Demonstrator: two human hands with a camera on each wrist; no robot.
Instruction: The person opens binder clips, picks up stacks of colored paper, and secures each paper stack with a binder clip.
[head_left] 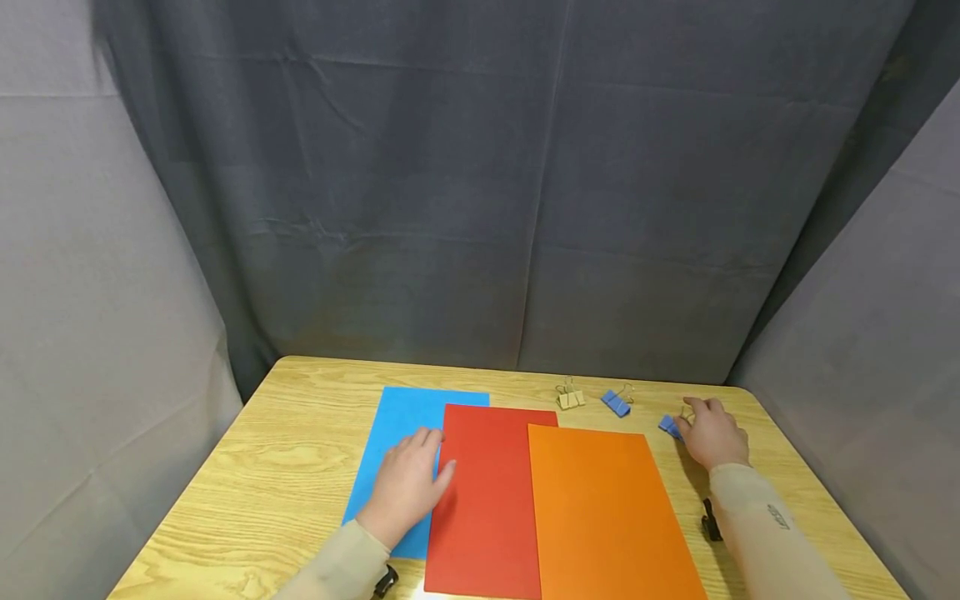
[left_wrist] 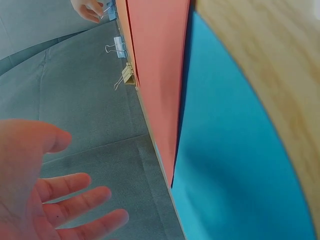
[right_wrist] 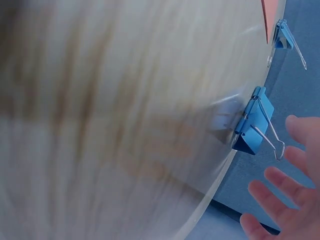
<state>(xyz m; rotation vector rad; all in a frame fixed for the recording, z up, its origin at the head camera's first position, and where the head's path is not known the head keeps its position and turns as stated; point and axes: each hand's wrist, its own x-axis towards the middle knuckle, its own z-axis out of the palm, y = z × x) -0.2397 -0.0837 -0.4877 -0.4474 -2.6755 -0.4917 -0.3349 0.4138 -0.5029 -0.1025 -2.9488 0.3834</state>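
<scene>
The rightmost blue clip (head_left: 670, 427) lies on the worktop (head_left: 225, 517) just beside the right grip (head_left: 714, 433), toward its left and close to the fingertips. In the right wrist view the thumb and fingers are apart, with no hold on anything; the clip's wire handles point toward the gap between thumb and fingers. Whether a fingertip brushes the wire, I cannot tell. To the left of that clip, out of the right grip's reach as it stands, lie a second blue clip (head_left: 617, 404) and then a gold clip (head_left: 571, 399), both near the worktop's far edge. The left grip (head_left: 405, 483) is well apart from all three clips. Its thumb and fingers are spread and hold nothing; it hovers over the blue sheet (head_left: 397, 417), with the thumb over the left side of the red sheet (head_left: 487, 500). The red sheet overlaps the blue one, and the orange sheet (head_left: 607, 508) overlaps the red one's right side. The orange sheet lies between the two grips, nearest the right forearm. A grey curtain (head_left: 412, 208) hangs behind the worktop.
</scene>
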